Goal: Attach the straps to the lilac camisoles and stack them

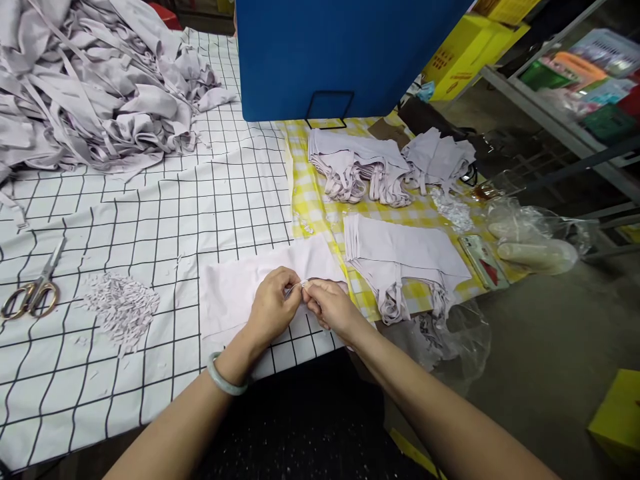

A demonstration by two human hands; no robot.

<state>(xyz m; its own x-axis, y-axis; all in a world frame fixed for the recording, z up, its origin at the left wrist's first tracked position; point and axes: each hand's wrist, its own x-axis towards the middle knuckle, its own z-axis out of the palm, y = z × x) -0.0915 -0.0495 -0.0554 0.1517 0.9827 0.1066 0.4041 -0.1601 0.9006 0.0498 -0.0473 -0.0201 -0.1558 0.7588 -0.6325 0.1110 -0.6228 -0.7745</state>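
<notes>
A flat piece of pale lilac fabric (227,290) lies along the front edge of the table. Over its right part, my left hand (274,303) and my right hand (331,305) meet fingertip to fingertip. Both are closed in a pinch on a thin pale strap (302,285) that shows between them. Its exact ends are hidden by the fingers. Just right of my right hand is a neat stack of folded lilac fabric pieces (407,247) with looped straps hanging toward me.
Gold-handled scissors (37,290) and a heap of small fabric snippets (123,310) lie at left. A large fabric pile (100,87) fills the back left. Behind stands a blue board (330,53). More stacked pieces (360,150), a phone (483,261) and plastic bags (537,243) sit right.
</notes>
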